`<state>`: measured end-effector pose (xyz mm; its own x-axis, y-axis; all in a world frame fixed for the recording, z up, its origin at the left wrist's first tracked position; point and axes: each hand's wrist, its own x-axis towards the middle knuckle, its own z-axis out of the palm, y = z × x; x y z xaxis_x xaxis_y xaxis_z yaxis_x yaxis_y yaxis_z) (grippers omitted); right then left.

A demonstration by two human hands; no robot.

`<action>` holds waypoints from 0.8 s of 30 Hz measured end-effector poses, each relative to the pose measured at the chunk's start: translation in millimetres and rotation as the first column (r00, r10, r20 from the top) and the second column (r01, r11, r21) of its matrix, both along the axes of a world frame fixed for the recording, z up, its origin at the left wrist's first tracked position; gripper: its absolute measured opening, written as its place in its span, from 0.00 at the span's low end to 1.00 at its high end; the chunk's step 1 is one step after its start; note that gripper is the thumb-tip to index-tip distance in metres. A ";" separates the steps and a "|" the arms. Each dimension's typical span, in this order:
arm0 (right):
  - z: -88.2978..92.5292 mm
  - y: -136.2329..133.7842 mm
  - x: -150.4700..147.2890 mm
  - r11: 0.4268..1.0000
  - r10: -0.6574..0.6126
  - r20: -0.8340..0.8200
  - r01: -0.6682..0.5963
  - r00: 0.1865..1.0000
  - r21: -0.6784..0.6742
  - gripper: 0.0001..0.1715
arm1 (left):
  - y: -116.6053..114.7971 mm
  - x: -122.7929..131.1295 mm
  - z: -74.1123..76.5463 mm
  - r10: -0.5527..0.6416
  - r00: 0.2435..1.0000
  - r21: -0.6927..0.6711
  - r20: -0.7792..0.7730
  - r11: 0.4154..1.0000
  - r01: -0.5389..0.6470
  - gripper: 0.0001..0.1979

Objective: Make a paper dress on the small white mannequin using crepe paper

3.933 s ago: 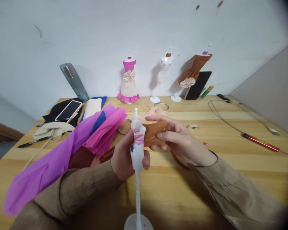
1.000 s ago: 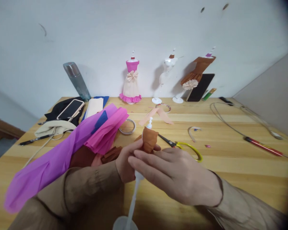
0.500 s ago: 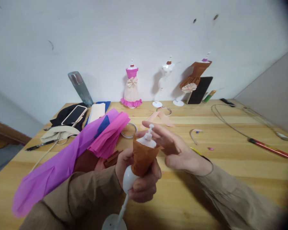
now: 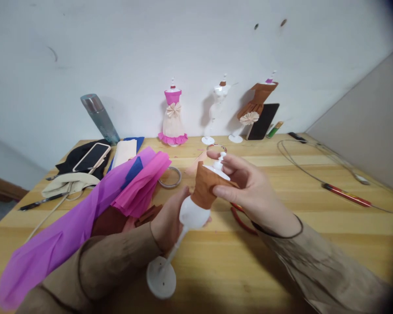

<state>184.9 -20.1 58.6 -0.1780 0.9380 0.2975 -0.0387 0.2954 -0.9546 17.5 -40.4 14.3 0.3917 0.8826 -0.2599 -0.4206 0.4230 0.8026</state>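
A small white mannequin (image 4: 195, 214) on a round-based stand is tilted to the right in front of me, with a brown crepe-paper bodice (image 4: 204, 186) around its torso. My left hand (image 4: 170, 219) supports it from behind at the waist; most of those fingers are hidden behind it. My right hand (image 4: 249, 187) grips the bodice's upper right edge, thumb on the front and fingers behind the neck and shoulder. Red-handled pliers or scissors (image 4: 244, 221) lie partly hidden beneath that hand. Left of the mannequin are a purple paper roll (image 4: 62, 242) and pink crepe paper (image 4: 144, 185).
Along the wall stand a mannequin in a pink-and-cream dress (image 4: 173, 117), a bare mannequin (image 4: 218, 100) and one in brown (image 4: 260, 98). A tape roll (image 4: 170, 177), phone (image 4: 92, 158), bottle (image 4: 100, 120) and red-handled corded tool (image 4: 347, 195) lie around the table.
My right hand has come in from the right and closed on the bodice's edge. The mannequin has tilted further right and risen slightly; my left hand's fingers have shifted behind it.
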 end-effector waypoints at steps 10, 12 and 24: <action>5.0 -3.6 2.6 0.997 -0.080 0.209 0.075 0.975 0.031 0.35 | -23.8 -10.1 32.1 -0.030 0.994 0.148 -0.101 0.988 0.045 0.23; 6.5 -5.2 6.2 0.999 -0.034 0.190 0.027 0.981 0.038 0.35 | -23.1 -10.5 30.8 -0.071 0.996 0.136 -0.061 0.988 0.079 0.20; -1.5 -4.2 -3.7 0.997 -0.004 -0.044 0.008 0.999 0.078 0.13 | -10.7 -6.5 21.0 0.021 0.993 0.149 0.115 0.988 -0.038 0.19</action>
<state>181.2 -24.3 57.1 -0.1575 0.9125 0.3776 -0.0781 0.3697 -0.9259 11.1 -51.0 35.3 0.3844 0.9198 -0.0784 -0.5223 0.2868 0.8031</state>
